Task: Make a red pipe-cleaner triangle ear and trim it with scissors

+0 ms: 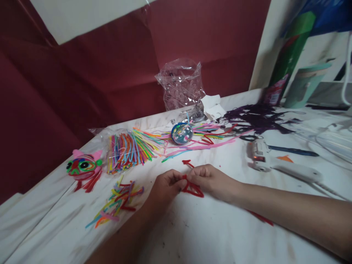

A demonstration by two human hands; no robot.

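Observation:
Near the middle of the white table, my left hand (pixel 171 183) and my right hand (pixel 205 179) meet, both pinching a red pipe cleaner (pixel 195 191). It is bent into a narrow loop that hangs below the fingertips toward me. Just beyond the hands a small bent red piece pokes up; whether it belongs to the same pipe cleaner I cannot tell. Partly hidden under my right forearm lies another red strip (pixel 261 217). To the left of my left hand is a loose pile of short coloured pipe cleaner pieces (pixel 119 201).
A bag of pipe cleaners (pixel 129 150) and a pink craft figure (pixel 85 168) lie at left. Behind my hands sits a clear ball (pixel 182 133). A glue gun (pixel 294 171), scissors (pixel 247 137), purple scraps (pixel 255 117) and a green cup (pixel 305 86) are on the right.

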